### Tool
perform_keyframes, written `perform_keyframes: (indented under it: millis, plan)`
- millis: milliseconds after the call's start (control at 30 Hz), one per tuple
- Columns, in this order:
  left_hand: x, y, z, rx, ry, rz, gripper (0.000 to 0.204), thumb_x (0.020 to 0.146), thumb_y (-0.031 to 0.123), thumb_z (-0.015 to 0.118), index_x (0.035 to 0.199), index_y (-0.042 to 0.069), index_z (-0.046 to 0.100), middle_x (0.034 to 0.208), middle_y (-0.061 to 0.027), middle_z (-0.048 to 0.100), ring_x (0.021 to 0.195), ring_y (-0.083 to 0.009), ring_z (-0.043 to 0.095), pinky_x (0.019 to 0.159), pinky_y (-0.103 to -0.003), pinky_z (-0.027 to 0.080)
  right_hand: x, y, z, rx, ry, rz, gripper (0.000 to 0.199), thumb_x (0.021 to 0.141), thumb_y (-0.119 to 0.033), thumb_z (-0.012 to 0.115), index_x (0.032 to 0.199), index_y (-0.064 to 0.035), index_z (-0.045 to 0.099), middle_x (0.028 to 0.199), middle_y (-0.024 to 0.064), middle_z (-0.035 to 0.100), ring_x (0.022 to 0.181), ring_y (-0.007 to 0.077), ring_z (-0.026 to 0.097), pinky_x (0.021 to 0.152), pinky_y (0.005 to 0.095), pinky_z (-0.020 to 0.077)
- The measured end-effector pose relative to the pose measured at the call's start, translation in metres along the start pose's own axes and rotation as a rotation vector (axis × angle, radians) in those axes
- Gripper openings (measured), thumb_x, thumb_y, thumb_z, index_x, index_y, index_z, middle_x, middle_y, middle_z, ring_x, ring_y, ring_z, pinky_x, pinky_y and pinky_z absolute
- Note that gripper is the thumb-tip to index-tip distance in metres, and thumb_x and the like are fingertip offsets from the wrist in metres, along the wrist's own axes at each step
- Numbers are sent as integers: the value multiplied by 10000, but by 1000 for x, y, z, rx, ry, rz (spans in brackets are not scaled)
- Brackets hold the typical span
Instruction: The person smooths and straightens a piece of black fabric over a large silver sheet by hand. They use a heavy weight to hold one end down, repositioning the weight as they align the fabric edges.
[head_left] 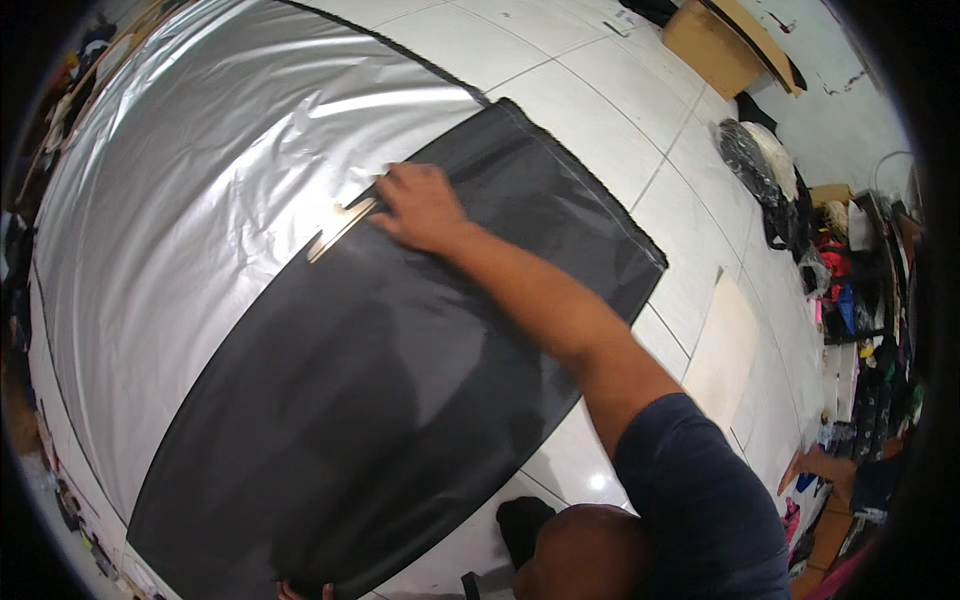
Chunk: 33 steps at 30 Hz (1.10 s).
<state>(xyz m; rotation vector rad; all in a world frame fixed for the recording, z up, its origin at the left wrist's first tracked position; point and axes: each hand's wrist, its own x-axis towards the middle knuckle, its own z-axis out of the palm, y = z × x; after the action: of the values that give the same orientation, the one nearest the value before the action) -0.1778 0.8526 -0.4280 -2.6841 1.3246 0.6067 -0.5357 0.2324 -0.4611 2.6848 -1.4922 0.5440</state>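
On white tiles (pixel 610 135), two hands (pixel 424 206) (pixel 288 592) touch one dark sheet (pixel 400 380), grips unclear.

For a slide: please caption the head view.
Right hand on black fabric, near a pale strip, with silver fabric alongside.

Single view: head-mounted, left unit of the side-by-side fisheye pair. Upright, unmirrored, looking down at close working range over the dark sheet (pixel 400 400). Silver sheet (pixel 200 220) fills upper left, tiled floor (pixel 620 120) top to right, pale wall (pixel 850 110) far upper right. Right hand (pixel 420 205) sits above frame center; left hand (pixel 305 590) clipped by lower edge. Very wide FOV: straight edges bow toward the rim, dark vignette both sides.
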Motion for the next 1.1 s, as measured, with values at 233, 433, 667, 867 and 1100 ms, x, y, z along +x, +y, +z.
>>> perform_keyframes:
  millis: [233, 433, 667, 867, 1100]
  plan:
    - [4, -2, 2, 35, 61, 54, 987, 708, 612, 685, 1394, 12, 306, 1303, -337, 376, 1172, -500, 394, 985, -549, 326, 88, -67, 50, 260, -386, 138, 489, 846, -430, 451, 1110, -53, 616, 1203, 194, 539, 1127, 314, 514, 955, 455, 398]
    - [-1, -1, 6, 63, 25, 15, 937, 764, 599, 635, 1420, 30, 283, 1356, -335, 306, 1221, -491, 337, 1007, -551, 298, 87, -90, 50, 203, -168, 127, 462, 896, -425, 451, 885, -8, 652, 941, 180, 645, 977, 315, 598, 875, 416, 463]
    - [-5, -6, 2, 131, 48, 59, 886, 813, 588, 581, 1433, 36, 270, 1351, -344, 334, 1220, -489, 355, 1006, -550, 302, 62, -135, -23, 647, 271, 14, 387, 959, -329, 414, 803, 7, 527, 811, 184, 588, 800, 358, 570, 716, 441, 418]
    - [-20, -53, 34, 194, 295, -7, 735, 907, 527, 466, 1402, 2, 324, 1389, -299, 331, 1222, -483, 370, 1004, -541, 317, -110, -167, -135, 639, -407, 292, 474, 874, -499, 533, 929, -31, 486, 860, 162, 608, 804, 309, 595, 714, 399, 450]
    - [-14, -215, 102, 769, 394, -341, 618, 940, 326, 473, 1471, 307, 160, 1513, -190, 162, 1337, -444, 252, 1038, -599, 258, -398, -68, -148, 603, -405, 1381, 640, 829, -583, 583, 1067, 6, 500, 854, 130, 604, 701, 182, 612, 600, 328, 488]
